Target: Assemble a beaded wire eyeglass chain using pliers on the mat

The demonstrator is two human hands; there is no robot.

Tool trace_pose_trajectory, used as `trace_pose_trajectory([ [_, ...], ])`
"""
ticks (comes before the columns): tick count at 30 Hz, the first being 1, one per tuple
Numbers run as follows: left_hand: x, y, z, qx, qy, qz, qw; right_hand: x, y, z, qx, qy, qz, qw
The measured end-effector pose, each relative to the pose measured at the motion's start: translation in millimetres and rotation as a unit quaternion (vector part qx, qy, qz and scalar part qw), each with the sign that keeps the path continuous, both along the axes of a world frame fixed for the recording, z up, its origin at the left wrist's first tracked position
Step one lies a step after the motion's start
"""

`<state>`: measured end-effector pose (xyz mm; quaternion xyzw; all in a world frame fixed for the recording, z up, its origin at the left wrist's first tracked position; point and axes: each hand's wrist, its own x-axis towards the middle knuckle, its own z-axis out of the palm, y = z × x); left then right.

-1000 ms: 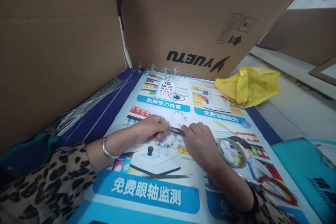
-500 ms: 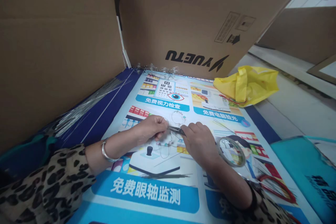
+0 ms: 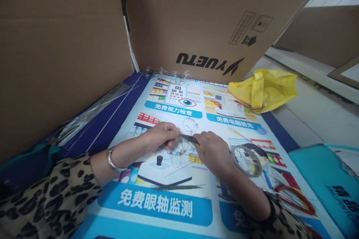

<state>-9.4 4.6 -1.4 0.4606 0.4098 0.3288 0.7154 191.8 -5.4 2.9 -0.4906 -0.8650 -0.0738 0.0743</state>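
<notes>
My right hand [image 3: 214, 154] is wrapped around a small pair of pliers [image 3: 189, 139], whose jaws point left and reach the fingertips of my left hand [image 3: 162, 136]. My left hand is closed in a pinch on thin wire, and the exact point of grip is hidden behind the fingers. Beneath the jaws, a beaded wire piece [image 3: 177, 153] with pale and turquoise beads shows against the printed sheet; I cannot tell whether it hangs or lies there. Just beyond the pliers lies a round beaded loop [image 3: 190, 124].
A clear tape-like ring [image 3: 246, 161] and a red wire coil [image 3: 297, 199] lie to the right. Loose wires [image 3: 178, 187] lie in front, with wire bundles [image 3: 92, 114] at left. Cardboard walls [image 3: 179, 18] stand behind; a yellow bag [image 3: 263, 91] sits at back right.
The pliers have turned slightly in my right hand, their jaws staying at my left fingertips. My left hand keeps its pinch in nearly the same place.
</notes>
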Motion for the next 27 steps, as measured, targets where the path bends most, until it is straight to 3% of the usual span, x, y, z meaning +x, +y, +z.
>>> trace_pose_trajectory([
  [9,-2.8,3.2,0.9,0.007,-0.061,0.005,0.998,4.1,4.2,2.8,-0.126,0.062,-0.045,0.989],
  [14,-4.3,4.3,-2.5,0.011,-0.035,0.022,0.999,4.9,7.4,2.0,-0.16,0.073,-0.043,0.983],
  [27,-0.6,4.5,1.9,-0.001,-0.012,0.021,1.0,-9.0,4.6,17.2,-0.143,0.02,-0.04,0.989],
])
